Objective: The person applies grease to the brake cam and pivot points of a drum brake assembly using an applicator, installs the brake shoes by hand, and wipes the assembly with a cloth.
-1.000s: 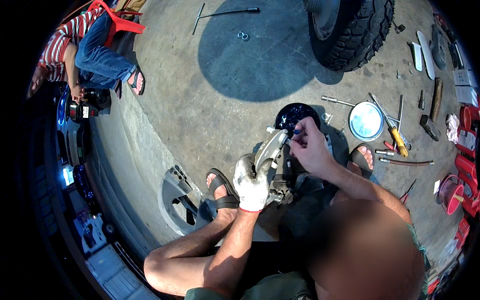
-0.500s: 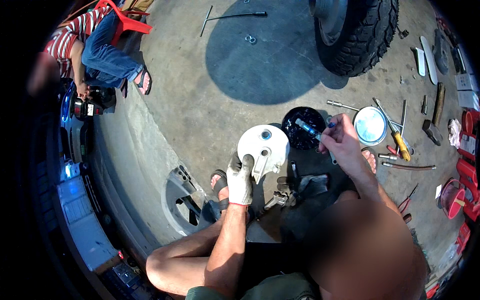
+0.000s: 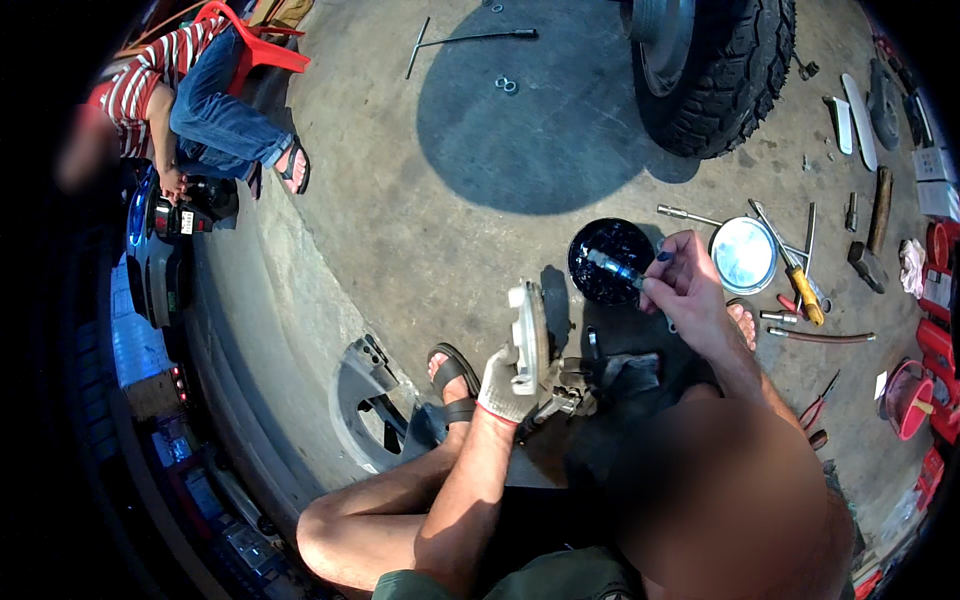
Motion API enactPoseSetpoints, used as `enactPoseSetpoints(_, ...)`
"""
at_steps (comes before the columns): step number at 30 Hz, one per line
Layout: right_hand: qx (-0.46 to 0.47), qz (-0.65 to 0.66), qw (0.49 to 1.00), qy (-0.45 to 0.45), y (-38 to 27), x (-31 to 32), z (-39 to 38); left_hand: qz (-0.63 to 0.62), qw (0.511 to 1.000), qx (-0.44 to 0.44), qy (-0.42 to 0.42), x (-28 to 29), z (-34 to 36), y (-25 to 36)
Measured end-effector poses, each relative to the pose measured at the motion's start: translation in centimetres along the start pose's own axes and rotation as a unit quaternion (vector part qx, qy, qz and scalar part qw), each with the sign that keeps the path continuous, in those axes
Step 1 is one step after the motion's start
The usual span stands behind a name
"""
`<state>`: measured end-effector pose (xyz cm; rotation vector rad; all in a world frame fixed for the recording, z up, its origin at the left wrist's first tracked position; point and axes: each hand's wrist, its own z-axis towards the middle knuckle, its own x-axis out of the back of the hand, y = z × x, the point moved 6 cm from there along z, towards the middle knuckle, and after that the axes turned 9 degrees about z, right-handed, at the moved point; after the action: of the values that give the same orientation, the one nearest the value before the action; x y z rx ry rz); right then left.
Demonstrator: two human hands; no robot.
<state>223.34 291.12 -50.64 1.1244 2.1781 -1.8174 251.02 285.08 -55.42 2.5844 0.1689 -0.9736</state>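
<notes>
My left hand (image 3: 503, 388), in a pale work glove, grips a round metal brake plate (image 3: 534, 330). The plate is turned nearly edge-on, so its broad face hardly shows. Bare and stained dark at a fingertip, my right hand (image 3: 690, 290) pinches a short metal shaft (image 3: 610, 264) smeared with bluish grease. That shaft points left over a round black tub (image 3: 577, 245) of dark grease; I cannot tell whether it touches the grease. Below the tub, a dark, soiled glove (image 3: 632, 372) lies beside a metal part (image 3: 568, 402).
Right of the tub lie a round lid (image 3: 743, 255), a yellow-handled screwdriver (image 3: 803, 294), a hammer (image 3: 868, 262) and pliers (image 3: 822, 402). A knobbly tyre (image 3: 725, 85) stands at the back. A T-handle wrench (image 3: 475, 38) lies far off. Another person (image 3: 215, 110) sits at far left.
My left hand has turned the brake plate from face-up to nearly edge-on, moving it slightly right and nearer. My right hand still holds the shaft over the tub, with little movement.
</notes>
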Motion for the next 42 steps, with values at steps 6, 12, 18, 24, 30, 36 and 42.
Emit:
enactPoseSetpoints(6, -0.038, -0.039, 0.996, -0.064, -1.1, -1.7, -0.3, -0.162, 0.979, 0.066, -0.102, -6.3, 1.3, -2.4)
enactPoseSetpoints(12, -0.036, -0.069, 0.988, -0.132, -0.6, -4.0, -0.3, -0.182, 0.944, 0.102, -0.256, -4.2, 0.4, -2.7)
enactPoseSetpoints(18, -0.031, -0.112, 0.985, -0.124, -0.9, -3.5, -0.6, -0.132, 0.982, 0.07, -0.119, -7.0, 0.8, -2.9)
enactPoseSetpoints(24, -0.021, -0.12, 0.983, -0.137, -0.5, -3.7, -0.5, -0.045, 0.997, 0.055, 0.019, -7.0, 1.0, -2.9)
enactPoseSetpoints(30, -0.018, -0.127, 0.983, -0.129, 0.1, -3.2, -0.5, -0.039, 0.997, 0.063, -0.014, -8.8, 0.4, -2.4)
enactPoseSetpoints(36, 0.017, -0.169, 0.975, -0.143, 0.0, -4.5, -0.6, -0.077, 0.978, 0.103, -0.167, -5.9, 1.5, -3.2)
enactPoseSetpoints(42, 0.109, -0.196, 0.966, -0.131, 0.2, -5.4, -0.7, 0.126, 0.988, 0.05, -0.071, -2.7, 1.6, -3.8)
